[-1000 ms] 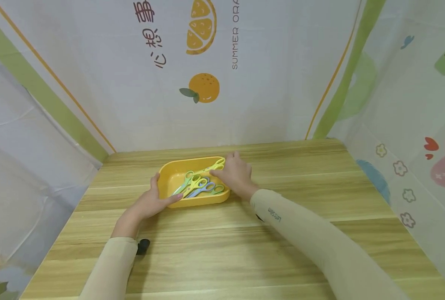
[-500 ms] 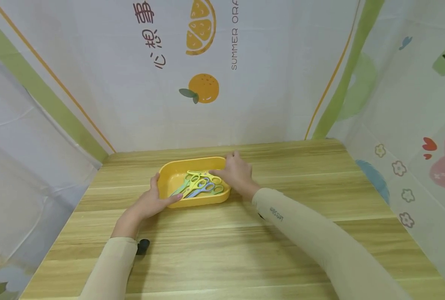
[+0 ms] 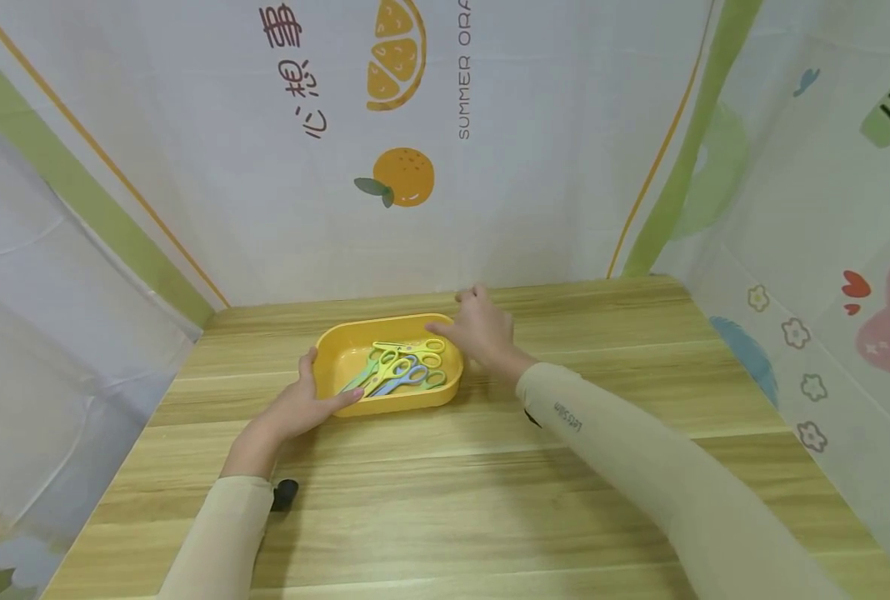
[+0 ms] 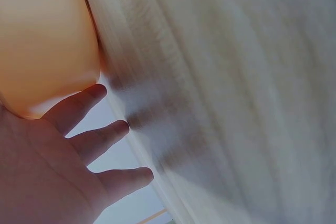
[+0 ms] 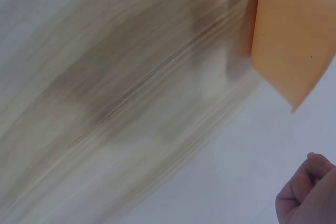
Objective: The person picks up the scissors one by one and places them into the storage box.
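A yellow oblong tray (image 3: 327, 357) stands on the wooden table with several pairs of scissors inside. Yellow scissors (image 3: 415, 346) lie at the back of the pile, and blue scissors (image 3: 403, 377) and green ones lie in front. My left hand (image 3: 298, 406) holds the tray's left end, thumb over the front rim and fingers along the outside wall. In the left wrist view those fingers (image 4: 100, 139) are spread beside the tray wall. My right hand (image 3: 482, 327) hovers at the tray's right back corner, holding nothing; in the right wrist view its fingers (image 5: 299, 184) are loosely curled.
The wooden table (image 3: 430, 508) stretches in front of and to both sides of the tray. Close behind it hangs a white printed curtain (image 3: 527, 208), with more curtain at both sides. A black strap end (image 3: 285, 495) sticks out by the left wrist.
My right hand first swung the yellow scissors round to lie handles right on the pile, then let go and rose up and right. The left hand stayed on the tray.
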A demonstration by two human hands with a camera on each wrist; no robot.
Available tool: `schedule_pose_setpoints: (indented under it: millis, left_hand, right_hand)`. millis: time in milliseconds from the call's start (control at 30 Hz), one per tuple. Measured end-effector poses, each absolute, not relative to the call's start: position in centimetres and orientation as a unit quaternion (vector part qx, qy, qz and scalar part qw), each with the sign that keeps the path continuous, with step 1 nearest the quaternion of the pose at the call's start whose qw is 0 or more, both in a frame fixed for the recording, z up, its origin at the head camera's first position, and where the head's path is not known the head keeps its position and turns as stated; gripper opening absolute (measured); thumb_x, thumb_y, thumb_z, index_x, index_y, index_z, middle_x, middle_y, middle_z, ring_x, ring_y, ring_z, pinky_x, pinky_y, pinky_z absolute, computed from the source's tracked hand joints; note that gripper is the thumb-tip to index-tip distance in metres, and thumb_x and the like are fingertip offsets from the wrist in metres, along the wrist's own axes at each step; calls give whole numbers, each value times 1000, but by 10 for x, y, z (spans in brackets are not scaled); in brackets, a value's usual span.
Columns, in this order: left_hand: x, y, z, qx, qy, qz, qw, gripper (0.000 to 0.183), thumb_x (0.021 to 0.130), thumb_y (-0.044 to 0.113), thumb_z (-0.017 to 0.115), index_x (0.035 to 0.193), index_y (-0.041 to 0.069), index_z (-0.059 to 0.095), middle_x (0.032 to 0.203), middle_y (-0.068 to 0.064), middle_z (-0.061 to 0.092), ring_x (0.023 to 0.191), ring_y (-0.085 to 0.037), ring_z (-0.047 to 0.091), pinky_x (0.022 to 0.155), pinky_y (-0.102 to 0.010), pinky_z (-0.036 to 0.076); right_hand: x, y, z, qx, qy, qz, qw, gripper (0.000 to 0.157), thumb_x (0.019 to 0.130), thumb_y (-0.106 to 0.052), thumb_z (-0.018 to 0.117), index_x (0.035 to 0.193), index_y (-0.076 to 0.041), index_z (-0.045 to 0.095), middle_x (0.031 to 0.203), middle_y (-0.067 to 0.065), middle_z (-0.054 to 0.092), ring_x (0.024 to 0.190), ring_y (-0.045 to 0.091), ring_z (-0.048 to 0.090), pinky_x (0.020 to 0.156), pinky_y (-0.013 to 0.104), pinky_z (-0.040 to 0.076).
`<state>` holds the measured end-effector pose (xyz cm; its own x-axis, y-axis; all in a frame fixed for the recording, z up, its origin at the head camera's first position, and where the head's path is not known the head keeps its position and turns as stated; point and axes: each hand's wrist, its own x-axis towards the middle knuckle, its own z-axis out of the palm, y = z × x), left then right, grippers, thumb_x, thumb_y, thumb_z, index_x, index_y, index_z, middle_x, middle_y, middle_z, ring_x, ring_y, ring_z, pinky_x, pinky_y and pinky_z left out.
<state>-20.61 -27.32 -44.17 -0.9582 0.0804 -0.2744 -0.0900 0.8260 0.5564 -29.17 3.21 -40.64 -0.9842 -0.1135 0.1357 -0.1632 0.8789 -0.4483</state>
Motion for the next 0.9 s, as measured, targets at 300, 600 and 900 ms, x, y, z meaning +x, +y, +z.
schedule_pose_setpoints:
  millis: [300,600,900]
  left_hand:
    - [-205,-274,-441,-2,945,293,146,138,89,84,60,165,11,-29,160,-48,33,147,-61,43,119,-70,38]
    - [-207,-273,-442,0,945,293,144,137,90,83,60,166,10,-27,161,-48,31,148,-61,41,120,-70,37]
    - [-205,-273,-439,-2,948,283,146,136,92,81,60,165,8,-27,159,-48,34,145,-61,46,117,-70,40]
  right_hand:
    - [-294,52,-410,62,-961,267,41,87,88,-70,76,148,-9,60,139,8,57,88,22,65,68,35,49]
    - [-292,81,-408,106,-957,266,37,87,92,-65,74,152,-5,54,144,13,50,82,23,63,60,31,48]
    - [-289,107,-410,141,-955,259,-7,73,106,-53,61,160,-7,44,155,18,40,126,37,62,101,52,58]
